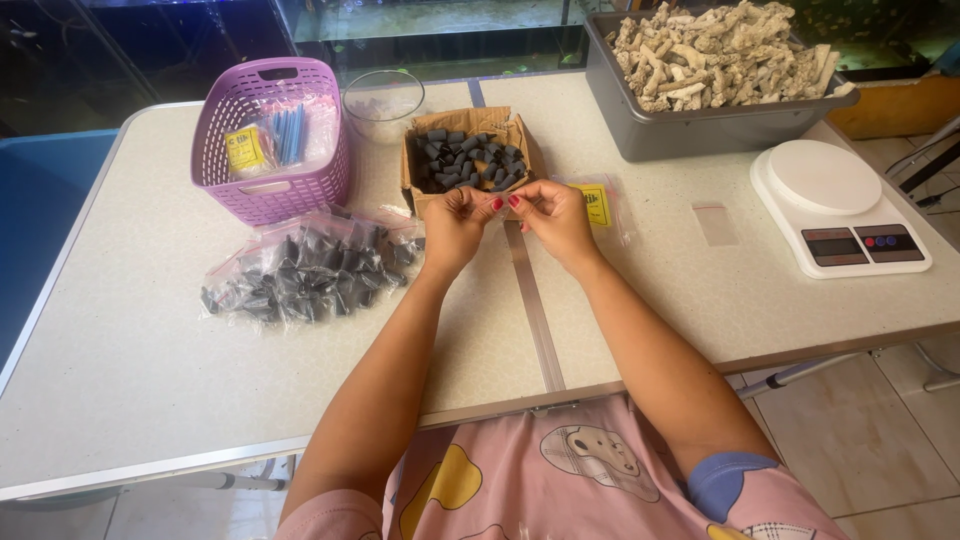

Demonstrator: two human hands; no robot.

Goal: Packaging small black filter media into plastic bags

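Between both hands [505,215], clear bag [500,203], orientation unclear.

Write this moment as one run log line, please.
left hand: pinching small clear bag | right hand: pinching same bag | behind: cardboard box of black cylinders

Bare tabletop [130,350] — bags [310,265] leftward

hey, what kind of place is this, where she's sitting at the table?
Probably an aquarium-supply shop's packing table: glass fish tanks behind, a grey tub of coral rubble, a kitchen scale, and bagged black cylinders.
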